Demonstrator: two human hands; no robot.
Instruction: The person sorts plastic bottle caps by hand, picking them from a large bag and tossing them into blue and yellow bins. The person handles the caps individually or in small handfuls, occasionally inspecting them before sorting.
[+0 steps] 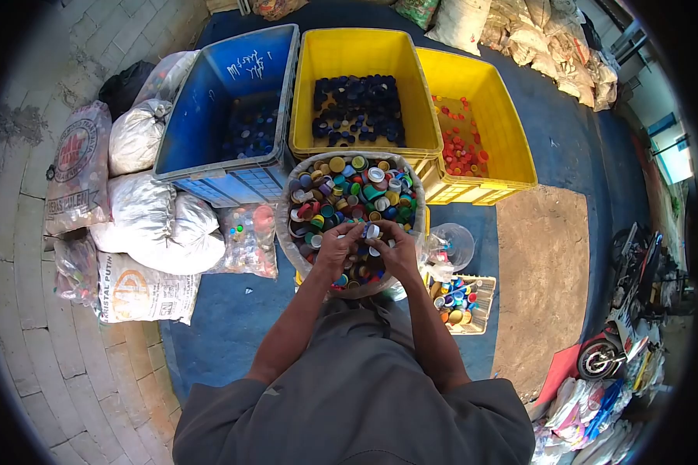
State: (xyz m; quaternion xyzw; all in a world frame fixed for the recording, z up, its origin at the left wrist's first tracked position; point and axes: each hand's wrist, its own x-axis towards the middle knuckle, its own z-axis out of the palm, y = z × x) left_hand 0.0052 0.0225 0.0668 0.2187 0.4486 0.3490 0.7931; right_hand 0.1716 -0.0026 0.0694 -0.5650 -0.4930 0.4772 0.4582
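Note:
Both of my hands are over a round, lined basket [416,172] full of mixed coloured bottle caps [356,184]. My left hand [340,249] has its fingers pressed together near a small white cap [373,232] between the hands; what it holds is too small to make out. My right hand [396,252] pinches white caps at its fingertips. Behind the basket stand a blue crate [180,132] with dark blue caps, a yellow crate [430,116] with dark caps, and a second yellow crate [512,128] with red caps.
Stuffed sacks [157,225] are piled at the left. To the right of the basket are a clear round container [456,242] and a small tray [485,302] of mixed caps. A brown board [541,287] lies farther right, near a motorcycle [609,349].

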